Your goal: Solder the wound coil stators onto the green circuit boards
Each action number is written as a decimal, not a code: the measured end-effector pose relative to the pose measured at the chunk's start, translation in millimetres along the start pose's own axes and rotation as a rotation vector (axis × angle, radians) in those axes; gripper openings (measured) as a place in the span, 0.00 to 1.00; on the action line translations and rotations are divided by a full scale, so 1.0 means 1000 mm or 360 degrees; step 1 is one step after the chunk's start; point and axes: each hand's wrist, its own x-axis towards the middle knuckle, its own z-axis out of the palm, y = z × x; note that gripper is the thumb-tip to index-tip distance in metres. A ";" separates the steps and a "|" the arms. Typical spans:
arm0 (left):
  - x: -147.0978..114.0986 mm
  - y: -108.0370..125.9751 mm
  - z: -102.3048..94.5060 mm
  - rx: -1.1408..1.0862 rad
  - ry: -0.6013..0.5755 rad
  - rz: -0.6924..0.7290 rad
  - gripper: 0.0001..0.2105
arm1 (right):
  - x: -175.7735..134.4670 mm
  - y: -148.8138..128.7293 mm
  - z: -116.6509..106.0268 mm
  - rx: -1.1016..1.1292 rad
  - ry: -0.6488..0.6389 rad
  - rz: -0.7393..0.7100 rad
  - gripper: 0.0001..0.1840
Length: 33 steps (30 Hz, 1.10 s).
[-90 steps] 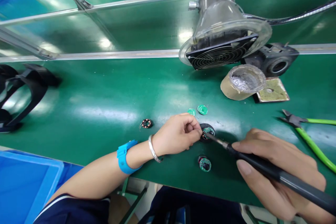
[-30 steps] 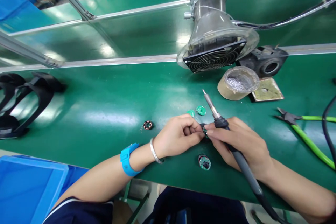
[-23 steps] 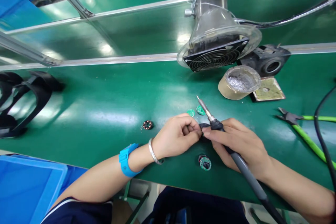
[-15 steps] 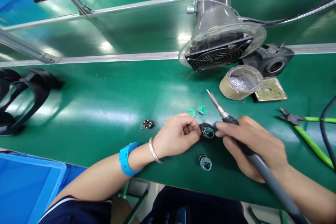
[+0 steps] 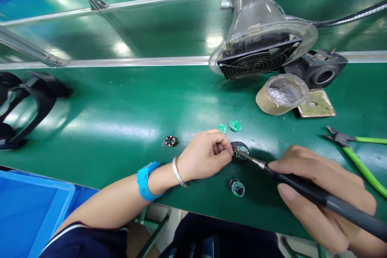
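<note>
My right hand (image 5: 329, 175) grips a soldering iron (image 5: 257, 163), its tip resting on or just over a small round green circuit board (image 5: 242, 151). That board sits in a black round holder (image 5: 238, 160) on the bench. My left hand (image 5: 208, 154) is closed in a pinch at the holder's left edge, beside fine copper-coloured wires. What lies between those fingertips is hidden. Nearer me stands a second small part with a round board (image 5: 237, 188). Two bare green boards, one partly behind my left hand (image 5: 222, 128) and one beside it (image 5: 235, 125), lie just beyond.
A copper-wound ring (image 5: 171, 141) lies left of my left hand. Beyond the iron are a tub of solder scraps (image 5: 266, 98), a sponge tray (image 5: 317, 104) and a fume extractor hood (image 5: 256, 62). Green-handled cutters (image 5: 359, 165) lie at right, a blue bin (image 5: 33, 209) at lower left.
My right hand has moved right and toward me, and the iron has swung down so its tip meets the board. The left hand keeps its pinch at the holder.
</note>
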 end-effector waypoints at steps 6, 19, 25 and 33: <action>0.000 0.000 0.000 0.0003 -0.0007 -0.0013 0.03 | -0.001 0.000 -0.001 0.0003 -0.0013 -0.0007 0.12; 0.001 0.000 0.000 0.0029 0.0011 -0.0012 0.03 | -0.003 0.000 -0.001 0.0019 0.0011 0.0008 0.11; 0.000 0.000 0.000 0.0039 0.0013 -0.0007 0.03 | -0.004 -0.003 -0.004 0.0028 -0.0027 0.0013 0.14; 0.000 0.000 0.001 0.0057 0.0031 -0.0003 0.03 | -0.005 -0.006 -0.006 0.0015 0.0016 0.0068 0.15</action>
